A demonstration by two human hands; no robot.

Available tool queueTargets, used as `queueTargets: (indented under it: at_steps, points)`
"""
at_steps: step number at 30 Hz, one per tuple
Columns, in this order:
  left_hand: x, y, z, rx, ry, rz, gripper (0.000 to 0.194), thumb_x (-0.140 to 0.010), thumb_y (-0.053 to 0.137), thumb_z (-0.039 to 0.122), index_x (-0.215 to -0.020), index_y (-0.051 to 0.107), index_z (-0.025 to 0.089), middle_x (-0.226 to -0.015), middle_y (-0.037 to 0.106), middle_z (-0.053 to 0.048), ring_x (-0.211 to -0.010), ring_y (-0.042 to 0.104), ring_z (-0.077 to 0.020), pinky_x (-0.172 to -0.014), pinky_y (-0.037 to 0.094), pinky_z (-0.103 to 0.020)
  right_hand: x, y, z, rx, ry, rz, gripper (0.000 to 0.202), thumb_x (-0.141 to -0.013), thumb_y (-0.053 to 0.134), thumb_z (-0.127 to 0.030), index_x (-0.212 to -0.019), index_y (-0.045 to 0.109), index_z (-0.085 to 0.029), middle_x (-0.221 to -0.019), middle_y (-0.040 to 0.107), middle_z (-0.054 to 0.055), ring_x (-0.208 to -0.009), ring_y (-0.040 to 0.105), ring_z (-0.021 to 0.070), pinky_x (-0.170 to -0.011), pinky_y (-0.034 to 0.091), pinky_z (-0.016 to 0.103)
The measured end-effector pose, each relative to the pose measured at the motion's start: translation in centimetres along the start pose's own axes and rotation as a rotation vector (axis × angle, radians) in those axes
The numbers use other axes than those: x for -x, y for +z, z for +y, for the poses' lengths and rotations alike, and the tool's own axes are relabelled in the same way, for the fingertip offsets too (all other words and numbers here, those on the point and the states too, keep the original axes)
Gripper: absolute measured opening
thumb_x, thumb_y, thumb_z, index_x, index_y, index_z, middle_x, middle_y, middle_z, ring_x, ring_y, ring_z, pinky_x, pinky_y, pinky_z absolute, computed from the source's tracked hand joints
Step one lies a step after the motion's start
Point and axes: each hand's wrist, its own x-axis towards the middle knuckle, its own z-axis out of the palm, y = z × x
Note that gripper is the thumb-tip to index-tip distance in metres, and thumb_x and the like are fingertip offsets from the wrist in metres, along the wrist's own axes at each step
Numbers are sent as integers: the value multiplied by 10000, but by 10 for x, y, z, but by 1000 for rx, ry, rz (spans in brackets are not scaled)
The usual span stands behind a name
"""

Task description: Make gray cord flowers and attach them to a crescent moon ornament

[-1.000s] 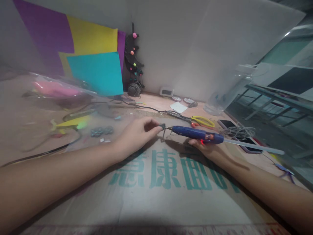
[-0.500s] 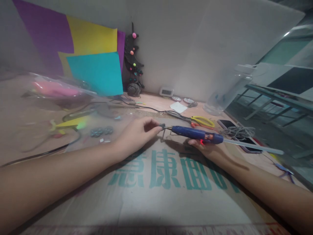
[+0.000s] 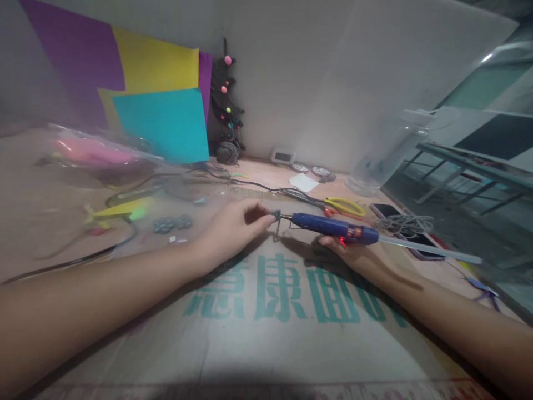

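Observation:
My right hand (image 3: 339, 247) is closed around the handle of a blue hot glue gun (image 3: 320, 223), its red light lit. A long translucent glue stick (image 3: 433, 249) sticks out of the gun's back end. Between thumb and forefinger, my left hand (image 3: 239, 225) pinches a small dark grey-green piece (image 3: 275, 214). The gun's metal nozzle touches or nearly touches that piece; I cannot tell which. Left of my left hand lie dark flower-shaped pieces (image 3: 164, 224) and small white scraps (image 3: 172, 239). Beneath both hands is a board (image 3: 258, 350) printed with green characters.
Yellow-handled pliers (image 3: 345, 206) and a black cord (image 3: 250, 181) lie behind the gun. At right are a phone (image 3: 385, 211), a coiled cable (image 3: 406, 224) and a clear plastic jug (image 3: 370, 166). A decorated dark ornament (image 3: 227, 111), coloured sheets (image 3: 162, 125) and a pink-filled bag (image 3: 95, 153) stand behind.
Almost nothing differs. The glue gun stays at the small piece, and both hands keep their grips, with only a very slight shift of the whole view.

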Motion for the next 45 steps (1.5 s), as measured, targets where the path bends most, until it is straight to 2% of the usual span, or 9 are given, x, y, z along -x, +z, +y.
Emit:
queueTargets:
  at_steps: [7, 12, 18, 23, 27, 32, 37, 41, 45]
  points:
    - [1, -2, 1, 1, -16, -11, 187, -894, 592, 343, -894, 681, 178, -754, 663, -4, -685, 565, -160, -678, 419, -289, -1, 3, 0, 60, -6, 19, 273, -809, 662, -510, -699, 621, -264, -723, 674, 38, -782, 661, 265, -748, 589, 421]
    - [1, -2, 1, 15, -37, 10, 175, -897, 595, 334, -910, 684, 185, -758, 667, 0, -676, 572, -160, -667, 423, -284, -1, -3, -6, 65, 63, 2, 279, -852, 604, -530, -758, 666, -274, -748, 693, 37, -837, 672, 272, -797, 572, 430]
    - [-1, 1, -2, 106, -59, 17, 183, -887, 608, 355, -859, 673, 186, -772, 683, -5, -693, 603, -169, -641, 432, -271, -4, -13, -16, -234, 89, -28, 321, -933, 523, -513, -838, 708, -269, -870, 733, 37, -827, 683, 231, -837, 555, 398]
    - [-1, 1, -1, 110, -48, -2, 184, -883, 610, 350, -876, 684, 182, -792, 699, -11, -714, 618, -175, -647, 433, -266, -17, -22, -19, -503, 264, 129, 344, -924, 548, -541, -912, 722, -245, -958, 754, 53, -866, 704, 224, -810, 573, 366]
    - [-1, 1, -1, 111, -25, -10, 173, -882, 601, 339, -839, 673, 188, -795, 705, -6, -746, 637, -180, -679, 446, -264, -33, -37, -15, -466, 379, 247, 297, -840, 655, -492, -883, 735, -209, -948, 763, 77, -897, 715, 242, -761, 579, 341]
    - [-2, 4, -7, 156, -11, -41, 214, -892, 583, 374, -875, 660, 176, -849, 715, -24, -791, 646, -191, -704, 451, -274, -62, -52, 6, -350, 408, 204, 343, -820, 648, -471, -916, 745, -156, -922, 757, 104, -759, 683, 201, -565, 510, 265]
    - [-3, 4, -9, 130, -23, -26, 212, -881, 582, 377, -869, 648, 176, -850, 707, -28, -789, 638, -197, -685, 434, -279, -105, -52, 42, -187, 395, 66, 425, -809, 662, -472, -1056, 732, -134, -913, 740, 104, -675, 619, 158, -550, 473, 250]
    - [-3, 4, -9, 133, -20, -32, 218, -886, 572, 387, -877, 644, 182, -854, 704, -24, -786, 635, -194, -673, 430, -276, -126, -37, 72, -63, 439, 15, 395, -787, 704, -448, -980, 751, -107, -786, 722, 100, -625, 585, 167, -560, 450, 273]
    - [-2, 4, -8, 141, -36, -22, 218, -873, 581, 390, -865, 641, 181, -838, 706, -25, -769, 636, -194, -655, 425, -272, -125, -10, 91, -9, 408, -5, 299, -804, 698, -389, -925, 757, -122, -749, 729, 93, -643, 621, 190, -603, 478, 289]
